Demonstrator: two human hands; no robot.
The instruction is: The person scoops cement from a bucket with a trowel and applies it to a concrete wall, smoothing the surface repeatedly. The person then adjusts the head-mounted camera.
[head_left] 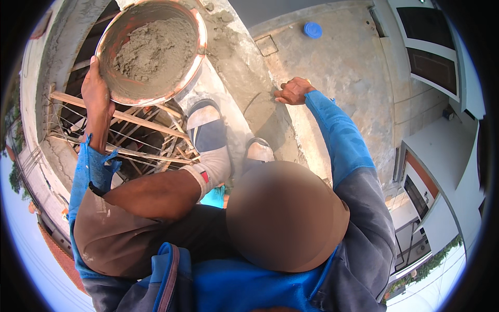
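High on a grey concrete wall top point(244, 67), a worker steadies a round orange-rimmed metal pan of wet grey mortar point(152, 49) over its left edge, above timber and steel reinforcement bars point(130, 132). His left hand point(96, 96) grips the pan's rim, fingers curled behind it; his right hand point(293, 91) rests on the wall's right edge, fingers loosely bent. A small blue round lid point(312, 29) lies beyond.

The 1 head-worn fisheye view looked steeply down, close over the person's torso, legs and wet concrete ledge point(244, 78).

pan point(156, 47) top cropped, left hand point(96, 96) fingers hidden
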